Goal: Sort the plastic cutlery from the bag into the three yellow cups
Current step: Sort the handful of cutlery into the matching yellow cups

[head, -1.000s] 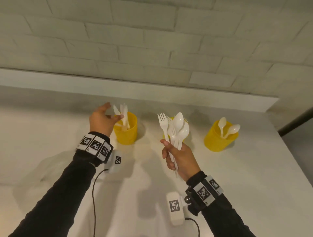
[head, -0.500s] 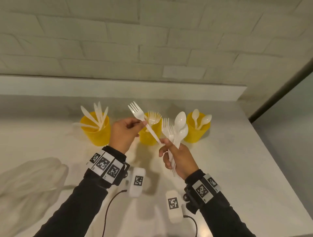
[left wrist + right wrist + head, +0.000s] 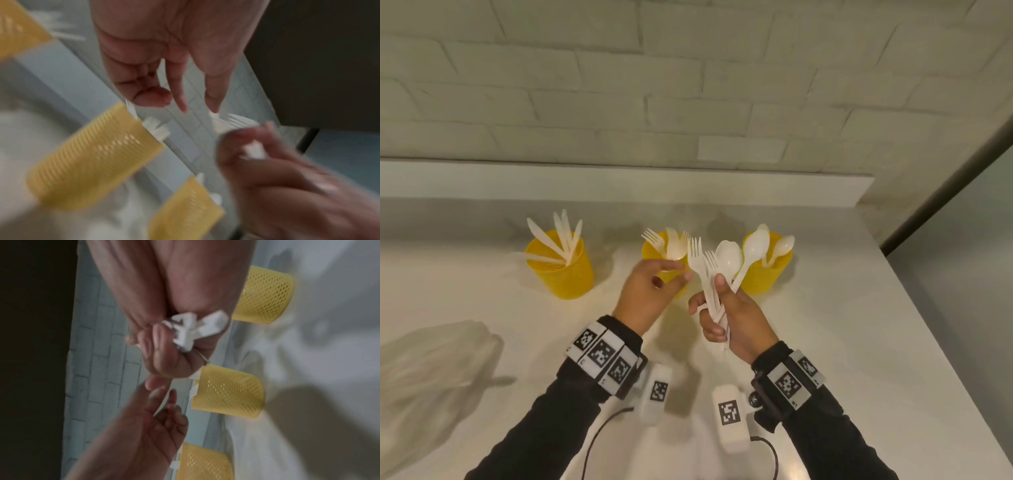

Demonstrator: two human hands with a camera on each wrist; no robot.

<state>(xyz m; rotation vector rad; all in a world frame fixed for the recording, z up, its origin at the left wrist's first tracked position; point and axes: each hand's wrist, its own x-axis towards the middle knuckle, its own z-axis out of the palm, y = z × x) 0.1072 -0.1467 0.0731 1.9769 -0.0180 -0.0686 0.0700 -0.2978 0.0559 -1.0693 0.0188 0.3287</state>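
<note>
forks and spoons, a white plastic bundle [image 3: 717, 274], stand upright in the right hand [image 3: 732, 320], whose grip is wrapped round the handles low down with the thumb pressed against the front. the right wrist view shows the handle ends [image 3: 193, 331] poking out below the curled fingers. the left hand [image 3: 649, 291] hovers just beside the bundle, in front of the middle cup [image 3: 654, 243]; its grip is loose, fingers relaxed and partly extended, thumb near the fingertips, with nothing in it. the left wrist view is blurred but shows the same empty fingers [image 3: 176, 91].

three yellow mesh cups stand in a row on the white tabletop [image 3: 842, 342] near the back ledge. the left cup [image 3: 561, 270] has knives [image 3: 558, 236] sticking out, one lying over the rim to the left. the middle cup carries forks [image 3: 667, 243]. the right cup [image 3: 774, 274] holds spoons [image 3: 780, 246] and stands partly behind the held bundle.

a clear plastic bag [image 3: 431, 370] lies crumpled on the tabletop at the near left, well apart from the cups. a white brick wall [image 3: 688, 85] rises behind the ledge.
</note>
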